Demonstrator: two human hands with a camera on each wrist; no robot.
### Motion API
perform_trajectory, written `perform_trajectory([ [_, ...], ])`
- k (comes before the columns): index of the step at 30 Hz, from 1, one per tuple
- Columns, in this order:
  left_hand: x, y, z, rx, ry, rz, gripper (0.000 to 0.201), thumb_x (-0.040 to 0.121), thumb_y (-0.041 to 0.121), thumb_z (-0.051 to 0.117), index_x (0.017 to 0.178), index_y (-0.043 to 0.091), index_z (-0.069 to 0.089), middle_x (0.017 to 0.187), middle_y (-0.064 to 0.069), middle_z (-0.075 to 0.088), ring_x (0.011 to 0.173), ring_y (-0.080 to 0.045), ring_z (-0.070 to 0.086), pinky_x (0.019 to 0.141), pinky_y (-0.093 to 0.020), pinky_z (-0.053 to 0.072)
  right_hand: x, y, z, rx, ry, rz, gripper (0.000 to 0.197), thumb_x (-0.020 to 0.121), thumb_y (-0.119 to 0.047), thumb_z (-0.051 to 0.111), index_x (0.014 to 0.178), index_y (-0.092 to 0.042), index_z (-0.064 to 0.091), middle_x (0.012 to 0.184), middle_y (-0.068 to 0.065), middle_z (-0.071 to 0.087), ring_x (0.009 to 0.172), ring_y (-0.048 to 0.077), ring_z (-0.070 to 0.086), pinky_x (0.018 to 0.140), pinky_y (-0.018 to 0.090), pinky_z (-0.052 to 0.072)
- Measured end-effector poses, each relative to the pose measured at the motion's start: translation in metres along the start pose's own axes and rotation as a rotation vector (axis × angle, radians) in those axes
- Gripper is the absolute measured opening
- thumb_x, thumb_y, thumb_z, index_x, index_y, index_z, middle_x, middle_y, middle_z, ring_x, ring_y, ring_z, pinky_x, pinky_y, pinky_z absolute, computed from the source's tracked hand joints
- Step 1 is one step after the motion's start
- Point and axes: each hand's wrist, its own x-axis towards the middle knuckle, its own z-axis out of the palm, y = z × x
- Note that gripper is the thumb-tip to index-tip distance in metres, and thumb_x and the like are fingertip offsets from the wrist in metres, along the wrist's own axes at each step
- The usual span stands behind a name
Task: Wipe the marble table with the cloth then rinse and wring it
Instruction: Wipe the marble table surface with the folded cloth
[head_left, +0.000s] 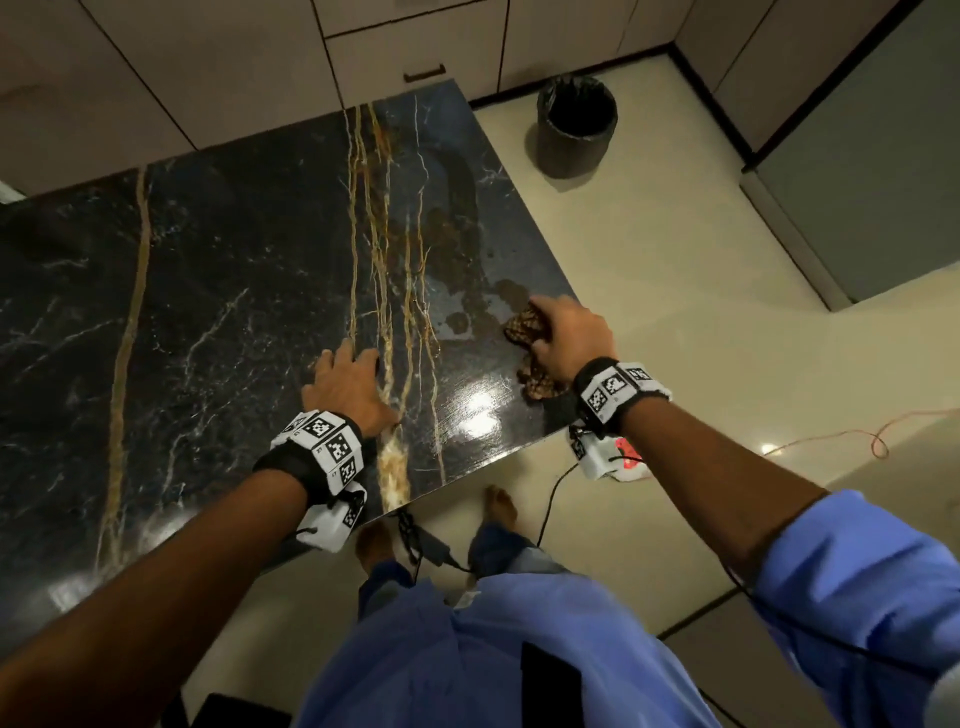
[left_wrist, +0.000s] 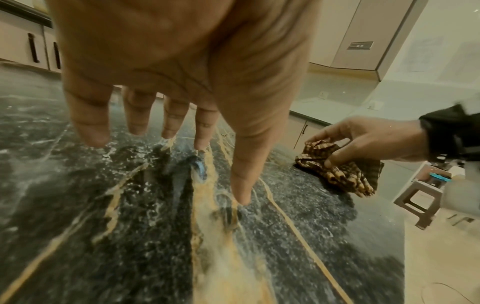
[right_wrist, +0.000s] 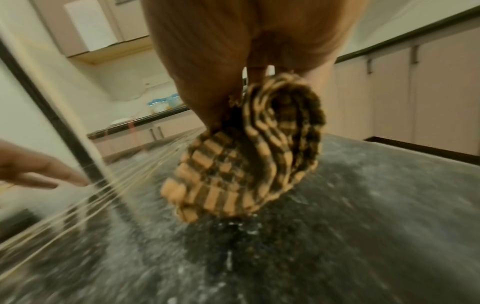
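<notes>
currently right hand (head_left: 563, 338) pinches the bunched checked cloth (head_left: 524, 325) near the marble table (head_left: 208, 291) right edge; left hand (head_left: 349, 391) spread flat. cloth looks soft, limp, probably damp: gather folds.

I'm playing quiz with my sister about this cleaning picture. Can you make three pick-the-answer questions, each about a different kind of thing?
1. Where is the bin?
A. on the table
B. on the floor past the table's far corner
C. under the stool

2. What pattern is the cloth?
A. plain white
B. blue dots
C. brown and tan checks

3. What is the left hand doing?
A. resting, fingers spread, on the marble
B. squeezing the cloth
C. holding a cup

Answers:
B, the bin stands on pale floor.
C, the cloth shows checks in the right hand.
A, the left hand touches the marble table.
</notes>
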Motion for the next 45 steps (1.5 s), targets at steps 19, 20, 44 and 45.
perform_trajectory([
  [19, -0.005, 0.009, 0.006, -0.040, -0.009, -0.052, 0.088, 0.065, 0.040, 0.085, 0.137, 0.025, 0.037, 0.150, -0.004, 0.029, 0.132, -0.034, 0.035, 0.098, -0.054, 0.043, 0.052, -0.037, 0.002, 0.025, 0.038, 0.079, 0.049, 0.080, -0.018, 0.060, 0.128, -0.029, 0.056, 0.125, 0.005, 0.060, 0.110, 0.031, 0.060, 0.092, 0.041, 0.048],
  [20, -0.003, 0.006, 0.005, -0.043, -0.012, -0.035, 0.085, 0.067, 0.044, 0.082, 0.137, 0.026, 0.038, 0.149, -0.004, 0.031, 0.132, -0.034, 0.036, 0.099, -0.053, 0.042, 0.057, -0.027, -0.005, 0.022, 0.046, 0.119, 0.050, 0.079, -0.018, 0.061, 0.128, -0.028, 0.058, 0.125, 0.007, 0.061, 0.112, 0.031, 0.059, 0.093, 0.038, 0.047],
  [44, 0.029, -0.093, -0.013, -0.015, 0.038, 0.158, 0.080, 0.071, 0.042, 0.079, 0.138, 0.027, 0.038, 0.145, -0.004, 0.028, 0.132, -0.034, 0.031, 0.097, -0.055, 0.042, 0.050, -0.080, -0.006, -0.153, 0.065, 0.199, 0.051, 0.077, -0.011, 0.062, 0.125, -0.028, 0.062, 0.121, 0.012, 0.064, 0.110, 0.035, 0.060, 0.092, 0.041, 0.048],
  [45, 0.030, -0.092, -0.013, -0.007, 0.046, 0.156, 0.078, 0.072, 0.043, 0.078, 0.137, 0.026, 0.039, 0.143, -0.004, 0.030, 0.130, -0.034, 0.033, 0.096, -0.055, 0.043, 0.049, -0.087, -0.005, -0.132, 0.104, 0.178, 0.054, 0.076, -0.009, 0.062, 0.126, -0.028, 0.061, 0.121, 0.010, 0.064, 0.111, 0.034, 0.059, 0.094, 0.041, 0.047],
])
